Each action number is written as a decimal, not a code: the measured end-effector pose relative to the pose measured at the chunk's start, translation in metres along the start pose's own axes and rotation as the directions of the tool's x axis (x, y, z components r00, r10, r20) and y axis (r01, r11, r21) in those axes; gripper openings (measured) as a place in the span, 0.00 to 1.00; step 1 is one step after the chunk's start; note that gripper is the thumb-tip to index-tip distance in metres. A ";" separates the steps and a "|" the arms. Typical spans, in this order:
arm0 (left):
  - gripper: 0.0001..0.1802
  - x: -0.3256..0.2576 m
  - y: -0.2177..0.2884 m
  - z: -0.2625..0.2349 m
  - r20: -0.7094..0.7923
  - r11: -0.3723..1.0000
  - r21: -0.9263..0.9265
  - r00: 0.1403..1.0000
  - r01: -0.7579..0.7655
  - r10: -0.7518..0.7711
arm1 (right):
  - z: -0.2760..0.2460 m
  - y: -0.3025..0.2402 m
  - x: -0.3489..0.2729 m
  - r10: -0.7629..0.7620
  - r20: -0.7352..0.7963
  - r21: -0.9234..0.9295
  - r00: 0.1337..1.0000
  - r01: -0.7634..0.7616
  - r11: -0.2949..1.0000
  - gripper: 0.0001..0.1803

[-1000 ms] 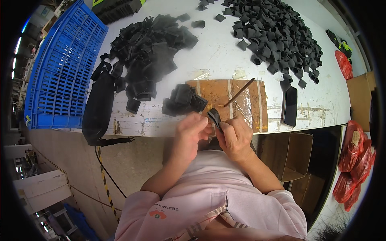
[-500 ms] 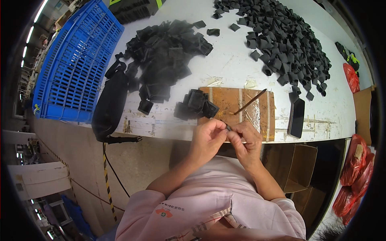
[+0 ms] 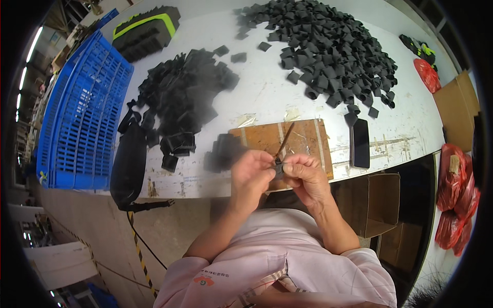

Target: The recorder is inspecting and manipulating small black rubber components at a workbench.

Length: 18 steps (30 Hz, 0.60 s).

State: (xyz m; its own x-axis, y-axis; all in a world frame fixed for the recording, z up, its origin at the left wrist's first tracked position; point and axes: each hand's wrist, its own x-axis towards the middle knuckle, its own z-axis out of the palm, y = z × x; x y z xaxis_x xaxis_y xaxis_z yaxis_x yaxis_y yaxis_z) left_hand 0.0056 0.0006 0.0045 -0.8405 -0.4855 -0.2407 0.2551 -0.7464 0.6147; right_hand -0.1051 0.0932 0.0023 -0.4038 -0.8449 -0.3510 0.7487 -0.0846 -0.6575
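Note:
Over the near edge of a worn brown board [image 3: 257, 134], my two hands meet at a small black fabric piece [image 3: 279, 168]. My left hand [image 3: 250, 179] pinches its left side, and my right hand [image 3: 309, 178] grips the right side between thumb and fingers. A thin, dark, pointed stick [image 3: 287, 137] slants up from just behind the piece; whether it touches the piece I cannot tell. Beside my left hand is a small blurred stack of black pieces [image 3: 221, 151]. Farther left spreads a heap of flat black fabric pieces [image 3: 179, 97]. At the far right lies a large pile of black fabric loops [image 3: 328, 51].
A blue plastic crate [image 3: 84, 113] stands left, with a black pouch with a strap [image 3: 128, 167] near it. A phone [image 3: 360, 143] lies right of the board. Red plastic bags [image 3: 454, 179] and cardboard boxes [image 3: 382, 203] are at the right.
The view has shifted, so the table's things sit differently in the picture. My fingers have spread slightly, showing more of the black piece. The stick stands steeper and nearer my hands.

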 end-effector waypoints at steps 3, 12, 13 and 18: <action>0.07 0.007 -0.012 0.016 0.146 0.272 0.832 0.664 -0.484 0.733 | -0.002 -0.005 0.000 0.096 0.192 0.196 0.977 -0.134 0.971 0.04; 0.08 0.033 0.050 0.035 0.369 0.857 -0.450 0.926 0.252 -0.078 | 0.043 -0.076 0.017 -0.135 0.322 -0.378 0.937 0.258 0.889 0.13; 0.09 0.034 0.051 0.038 0.345 0.832 -0.484 0.933 0.269 -0.101 | 0.038 -0.076 0.026 -0.070 0.310 -0.342 0.948 0.180 0.922 0.13; 0.08 0.045 0.031 0.016 0.171 0.931 -0.337 0.982 0.139 -0.084 | 0.006 -0.049 0.043 -0.058 0.355 -0.281 0.933 0.165 0.945 0.15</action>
State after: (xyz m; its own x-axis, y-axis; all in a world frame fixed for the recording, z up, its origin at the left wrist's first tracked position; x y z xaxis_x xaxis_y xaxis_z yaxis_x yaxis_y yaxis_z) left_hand -0.0319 -0.0368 0.0245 -0.9283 -0.3359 -0.1595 0.2823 -0.9158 0.2858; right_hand -0.1555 0.0575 0.0234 -0.2335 -0.9709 -0.0530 0.4935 -0.0714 -0.8668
